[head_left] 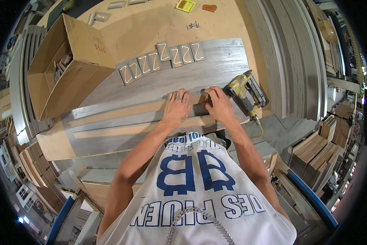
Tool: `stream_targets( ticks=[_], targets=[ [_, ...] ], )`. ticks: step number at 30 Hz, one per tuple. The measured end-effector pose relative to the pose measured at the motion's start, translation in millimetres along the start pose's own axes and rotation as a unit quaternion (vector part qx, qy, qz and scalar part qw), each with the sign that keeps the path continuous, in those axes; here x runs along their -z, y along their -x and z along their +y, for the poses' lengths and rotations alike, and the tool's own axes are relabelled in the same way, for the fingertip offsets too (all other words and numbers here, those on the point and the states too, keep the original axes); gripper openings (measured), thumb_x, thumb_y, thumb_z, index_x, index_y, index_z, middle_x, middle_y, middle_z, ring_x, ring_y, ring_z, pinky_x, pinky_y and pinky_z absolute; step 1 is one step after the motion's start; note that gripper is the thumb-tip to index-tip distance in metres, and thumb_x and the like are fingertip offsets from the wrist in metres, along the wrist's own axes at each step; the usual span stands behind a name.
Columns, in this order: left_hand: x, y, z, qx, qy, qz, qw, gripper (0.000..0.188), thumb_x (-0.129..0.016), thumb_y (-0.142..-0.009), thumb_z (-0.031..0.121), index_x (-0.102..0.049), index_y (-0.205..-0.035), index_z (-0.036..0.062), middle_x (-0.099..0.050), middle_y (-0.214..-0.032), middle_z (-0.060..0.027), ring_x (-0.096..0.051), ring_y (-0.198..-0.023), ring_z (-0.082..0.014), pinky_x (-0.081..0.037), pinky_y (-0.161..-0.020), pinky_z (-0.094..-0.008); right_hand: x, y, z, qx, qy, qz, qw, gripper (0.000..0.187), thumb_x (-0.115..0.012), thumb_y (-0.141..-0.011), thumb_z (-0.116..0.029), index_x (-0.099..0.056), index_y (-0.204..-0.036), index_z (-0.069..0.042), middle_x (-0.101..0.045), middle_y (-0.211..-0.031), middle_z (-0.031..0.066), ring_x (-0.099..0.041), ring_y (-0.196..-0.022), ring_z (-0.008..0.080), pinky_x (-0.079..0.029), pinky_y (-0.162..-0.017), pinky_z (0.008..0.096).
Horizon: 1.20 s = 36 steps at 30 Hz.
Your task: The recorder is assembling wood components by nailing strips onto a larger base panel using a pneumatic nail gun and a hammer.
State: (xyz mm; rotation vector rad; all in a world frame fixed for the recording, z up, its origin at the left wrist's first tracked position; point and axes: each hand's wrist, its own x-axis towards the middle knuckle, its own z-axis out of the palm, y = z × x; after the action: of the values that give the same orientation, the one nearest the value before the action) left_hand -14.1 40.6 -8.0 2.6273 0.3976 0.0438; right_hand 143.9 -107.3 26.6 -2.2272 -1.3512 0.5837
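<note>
A long strip (130, 111) with a tan face lies over the grey wood-grain board in front of me. My left hand (177, 108) is closed on this strip, fingers bent over its far side. To the right, my right hand (219, 106) grips the same strip, thumb on the near side and fingers on the far side. A yellow and black nail gun (242, 92) lies just right of my right hand, its hose fitting toward me. Beyond my hands, several small grey blocks (154, 60) with white glue squiggles sit in a row on the grey board (220, 53).
An open cardboard box (79, 77) with small wooden pieces inside stands at left. Long grey boards (287, 53) are stacked at right. Loose nails (193, 25), a yellow tray (185, 5) and an orange-brown piece (209, 8) lie at the far side of the worktable (130, 28).
</note>
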Motion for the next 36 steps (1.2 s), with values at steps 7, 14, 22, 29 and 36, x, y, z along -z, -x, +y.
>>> stream_targets(
  ticks=[7, 14, 22, 29, 36],
  targets=[
    [9.1, -9.0, 5.8, -0.007, 0.015, 0.076, 0.997, 0.036, -0.066, -0.089, 0.022, -0.064, -0.122, 0.0099, -0.06, -0.106, -0.0133, -0.057, -0.099, -0.0341, -0.046, -0.088, -0.0441, -11.0, -1.6, 5.8, -0.018, 0.006, 0.056, 0.998, 0.039, -0.069, -0.077, -0.002, -0.056, -0.113, -0.007, -0.06, -0.114, 0.0139, -0.062, -0.098, 0.0377, -0.053, -0.081, 0.0461],
    [0.7, 0.2, 14.3, -0.007, -0.015, 0.066, 0.998, 0.035, -0.059, -0.095, 0.025, -0.062, -0.125, 0.0069, -0.061, -0.1, -0.0118, -0.057, -0.102, -0.0308, -0.047, -0.088, -0.044, -23.2, 7.7, 17.3, 0.007, -0.009, 0.085, 0.996, 0.032, -0.069, -0.081, -0.004, -0.053, -0.109, -0.006, -0.063, -0.109, 0.0163, -0.064, -0.092, 0.0408, -0.053, -0.075, 0.0463],
    [8.6, -4.3, 9.6, -0.005, -0.023, 0.045, 0.999, 0.042, -0.058, -0.096, 0.035, -0.061, -0.125, 0.0048, -0.062, -0.111, -0.0126, -0.057, -0.104, -0.0305, -0.045, -0.09, -0.0449, 22.0, 1.2, -8.9, 0.001, -0.023, 0.068, 0.997, 0.023, -0.068, -0.087, -0.016, -0.056, -0.105, -0.006, -0.064, -0.099, 0.0171, -0.065, -0.087, 0.0413, -0.053, -0.073, 0.0484],
    [14.7, -10.0, 19.3, -0.043, 0.033, 0.134, 0.99, 0.021, -0.066, -0.091, 0.024, -0.071, -0.103, 0.0067, -0.067, -0.094, -0.0107, -0.061, -0.094, -0.0305, -0.045, -0.086, -0.0436, 51.1, 69.5, 13.9, -0.133, -0.125, 0.263, 0.947, 0.01, -0.068, -0.089, -0.012, -0.065, -0.094, -0.004, -0.068, -0.087, 0.017, -0.067, -0.078, 0.036, -0.053, -0.068, 0.0417],
    [27.3, -15.0, 81.0, -0.085, 0.146, 0.11, 0.98, 0.01, -0.068, -0.089, 0.016, -0.071, -0.086, 0.0064, -0.065, -0.078, -0.0104, -0.061, -0.078, -0.0306, -0.045, -0.079, -0.0442, 65.0, 171.8, 0.0, -0.303, -0.118, 0.246, 0.913, 0.027, -0.061, -0.095, -0.026, -0.062, -0.085, -0.001, -0.064, -0.082, 0.0199, -0.063, -0.077, 0.041, -0.049, -0.068, 0.0477]
  ],
)
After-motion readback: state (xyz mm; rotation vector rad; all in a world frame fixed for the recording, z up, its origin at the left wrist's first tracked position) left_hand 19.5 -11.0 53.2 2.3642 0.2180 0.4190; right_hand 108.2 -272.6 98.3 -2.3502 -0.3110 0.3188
